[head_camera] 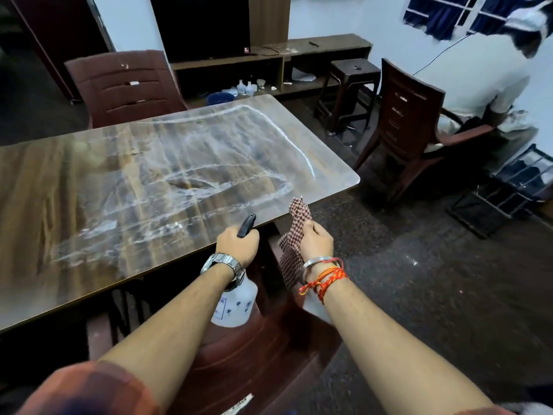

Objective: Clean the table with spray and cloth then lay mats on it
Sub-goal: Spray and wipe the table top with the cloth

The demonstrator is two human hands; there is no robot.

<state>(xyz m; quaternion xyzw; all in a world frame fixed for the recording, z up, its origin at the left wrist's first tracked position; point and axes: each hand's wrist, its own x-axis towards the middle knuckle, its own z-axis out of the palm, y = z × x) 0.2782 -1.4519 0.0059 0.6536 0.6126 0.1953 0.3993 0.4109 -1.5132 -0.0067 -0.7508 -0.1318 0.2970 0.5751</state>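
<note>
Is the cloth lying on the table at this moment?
No, the right hand holds the checked cloth in the air beside the table, off its edge.

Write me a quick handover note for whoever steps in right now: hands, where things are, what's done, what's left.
Left hand: gripping the spray bottle by its black head, off the table's near edge.
Right hand: holding the checked cloth beside it, not touching the table.
Table: white foamy streaks across the right and middle; the left part looks bare.
Done: spraying begun.
Left: wipe with cloth, then lay mats. No mats in view.
</note>
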